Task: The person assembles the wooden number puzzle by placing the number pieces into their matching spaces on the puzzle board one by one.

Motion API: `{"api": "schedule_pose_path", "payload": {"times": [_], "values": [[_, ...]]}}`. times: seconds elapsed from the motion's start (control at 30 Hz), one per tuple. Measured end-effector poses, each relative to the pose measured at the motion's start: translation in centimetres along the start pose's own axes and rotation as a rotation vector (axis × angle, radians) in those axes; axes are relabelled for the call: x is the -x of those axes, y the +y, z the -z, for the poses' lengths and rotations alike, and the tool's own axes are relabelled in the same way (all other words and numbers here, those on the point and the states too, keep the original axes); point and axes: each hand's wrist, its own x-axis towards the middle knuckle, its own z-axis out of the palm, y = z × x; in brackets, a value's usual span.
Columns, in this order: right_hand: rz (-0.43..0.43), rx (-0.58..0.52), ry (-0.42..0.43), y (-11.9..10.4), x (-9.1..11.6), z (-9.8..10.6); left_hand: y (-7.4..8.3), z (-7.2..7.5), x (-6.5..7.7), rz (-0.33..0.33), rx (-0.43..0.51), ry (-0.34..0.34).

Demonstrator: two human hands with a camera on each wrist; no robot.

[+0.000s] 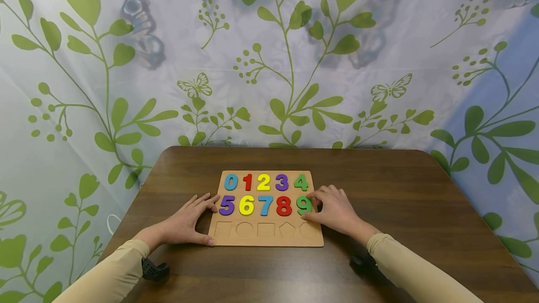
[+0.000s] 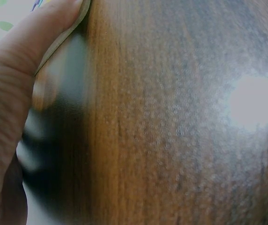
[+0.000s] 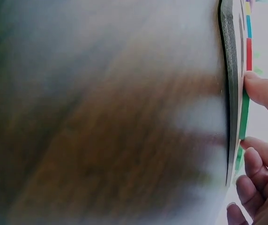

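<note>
A wooden number puzzle board (image 1: 269,219) lies flat on the table, with two rows of coloured numbers in it. Thumb and index finger of my right hand (image 1: 334,209) pinch the green 9 (image 1: 304,205) at the right end of the lower row. In the right wrist view, they sit at opposite ends of its green side (image 3: 244,115). My left hand (image 1: 185,222) is spread along the board's left edge, thumb on the bottom corner and fingertips beside the purple 5 (image 1: 226,205). The left wrist view shows the left thumb (image 2: 54,23) resting at the board's edge.
Shallow outlined recesses, among them a circle (image 1: 244,229) and a pentagon (image 1: 287,229), run along the board's near side. The brown wooden table (image 1: 379,186) reaches back to a leaf-and-butterfly patterned curtain (image 1: 269,60). Dark wrist-worn devices (image 1: 155,270) show under the forearms.
</note>
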Motion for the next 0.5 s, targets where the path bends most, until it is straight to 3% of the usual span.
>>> {"api": "schedule_pose_path", "payload": {"times": [0.5], "values": [[-0.037, -0.045, 0.046, 1.8, 1.2, 1.8, 0.1, 0.1, -0.2, 0.030, -0.006, -0.019]]}}
